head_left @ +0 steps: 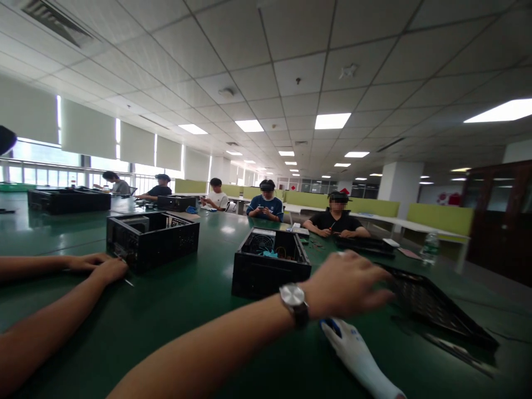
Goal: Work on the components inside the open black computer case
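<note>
My left hand (347,282), bare and with a silver-faced watch at the wrist, reaches across to the right above the table. Its fingers are stretched out and blurred, with nothing seen in them. Below it is my right hand (349,346) in a white glove with blue patches; its fingers are partly hidden and what they hold cannot be made out. An open black computer case (270,271) stands just left of my left hand, with a fan and a light-blue piece inside. Right of my left hand lies a black case panel (440,302).
A long metal strip (461,354) lies by the panel. At left, another person's hands (103,267) work beside a second open case (153,238). A person in black (336,221) sits opposite. A water bottle (430,246) stands at right on the green table (183,327).
</note>
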`<state>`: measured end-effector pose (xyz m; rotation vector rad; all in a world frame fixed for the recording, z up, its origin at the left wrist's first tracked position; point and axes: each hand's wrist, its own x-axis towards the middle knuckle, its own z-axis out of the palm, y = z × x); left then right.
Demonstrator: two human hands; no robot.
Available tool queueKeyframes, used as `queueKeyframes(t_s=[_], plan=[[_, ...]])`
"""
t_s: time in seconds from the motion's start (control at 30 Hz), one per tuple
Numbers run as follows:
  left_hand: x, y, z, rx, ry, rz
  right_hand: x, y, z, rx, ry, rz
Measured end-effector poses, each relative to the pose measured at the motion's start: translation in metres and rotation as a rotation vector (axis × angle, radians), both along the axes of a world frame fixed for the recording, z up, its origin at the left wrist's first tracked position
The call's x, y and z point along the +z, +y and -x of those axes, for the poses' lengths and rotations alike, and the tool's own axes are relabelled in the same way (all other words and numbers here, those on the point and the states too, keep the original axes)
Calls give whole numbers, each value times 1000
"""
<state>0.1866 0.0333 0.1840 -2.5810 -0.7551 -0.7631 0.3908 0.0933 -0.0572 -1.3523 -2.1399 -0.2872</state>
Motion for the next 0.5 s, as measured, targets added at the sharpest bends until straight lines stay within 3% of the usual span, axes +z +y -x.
queueKeyframes(t_s=[0.1, 0.2, 0.27, 0.37, 0.5], plan=[[0, 33, 36, 296, -59, 21, 1, -3, 0, -35, -147, 82], [-18, 63, 84, 535, -35, 110, 5, -9, -1, -62, -220, 183], [-36, 75, 107, 615, 14, 172, 9, -12, 0, -62, -173, 234], [-58, 82, 118, 693, 52, 219, 17, -14, 1, -77, -118, 302], [-65, 81, 113, 737, 54, 241, 25, -13, 3, -151, 201, 407]])
